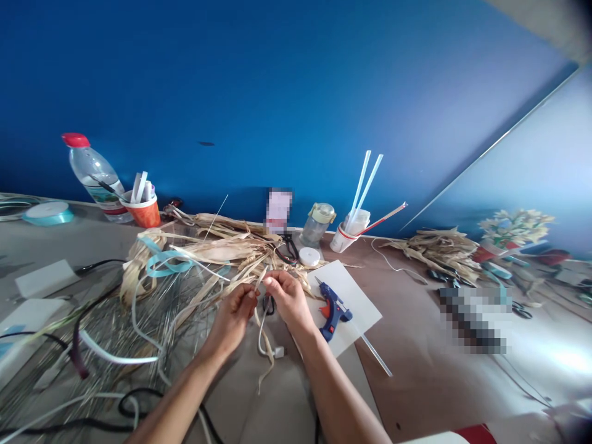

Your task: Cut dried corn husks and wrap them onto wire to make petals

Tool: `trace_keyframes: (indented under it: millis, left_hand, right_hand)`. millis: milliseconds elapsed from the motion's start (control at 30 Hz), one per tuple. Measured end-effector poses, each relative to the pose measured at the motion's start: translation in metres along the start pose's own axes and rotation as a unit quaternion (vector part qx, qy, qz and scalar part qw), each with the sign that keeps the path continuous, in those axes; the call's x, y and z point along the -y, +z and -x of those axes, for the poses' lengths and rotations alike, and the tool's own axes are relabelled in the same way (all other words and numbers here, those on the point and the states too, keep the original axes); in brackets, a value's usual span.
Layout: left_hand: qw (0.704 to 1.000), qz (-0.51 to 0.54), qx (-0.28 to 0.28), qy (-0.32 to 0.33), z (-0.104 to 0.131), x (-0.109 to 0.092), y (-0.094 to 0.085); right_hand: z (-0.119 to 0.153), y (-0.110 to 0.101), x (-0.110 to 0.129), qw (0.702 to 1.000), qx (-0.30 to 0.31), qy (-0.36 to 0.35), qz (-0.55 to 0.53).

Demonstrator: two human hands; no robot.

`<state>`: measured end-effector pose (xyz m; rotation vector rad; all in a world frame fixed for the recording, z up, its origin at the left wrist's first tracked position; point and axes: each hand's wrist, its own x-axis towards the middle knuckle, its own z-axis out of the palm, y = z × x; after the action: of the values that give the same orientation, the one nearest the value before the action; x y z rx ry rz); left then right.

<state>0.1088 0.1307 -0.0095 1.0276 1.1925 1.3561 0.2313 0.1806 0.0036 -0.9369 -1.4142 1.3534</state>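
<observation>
My left hand [234, 314] and my right hand [289, 302] are close together above the near middle of the table, fingers pinched. Between their fingertips is a pale strip of dried husk [261, 277], its tip sticking up. Another narrow, curled husk strip [266, 370] hangs or lies below the hands; whether it joins the held piece is unclear. Beside it is a white cable plug [279, 352]. Right of my right hand, a blue glue gun [333, 313] with an orange trigger lies on a white sheet [358, 308]. A heap of dried husks [222, 251] spreads behind my hands.
Thin wires [180, 314] and tangled cables cover the left side. Along the wall stand a bottle [95, 169], an orange cup [143, 214], a glass jar [318, 225] and a paper cup with glue sticks [343, 239]. More husks [444, 251] lie right.
</observation>
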Motion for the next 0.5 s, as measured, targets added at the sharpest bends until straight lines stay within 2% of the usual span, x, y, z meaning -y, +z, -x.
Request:
trace_keyframes:
  millis: [167,300,500]
  left_hand:
    - [1.0,-0.03,0.005,0.008,-0.001,0.003,0.0]
    - [0.998,-0.066,-0.012,0.023,0.001,-0.001,0.001]
    - [0.995,-0.094,-0.017,0.033,0.002,-0.008,0.003]
  right_hand:
    - [0.002,0.002,0.003,0.999,-0.019,0.006,0.045]
    - [0.004,0.004,0.009,0.999,-0.002,-0.017,0.038]
    - [0.007,0.007,0.016,0.991,-0.011,-0.013,0.131]
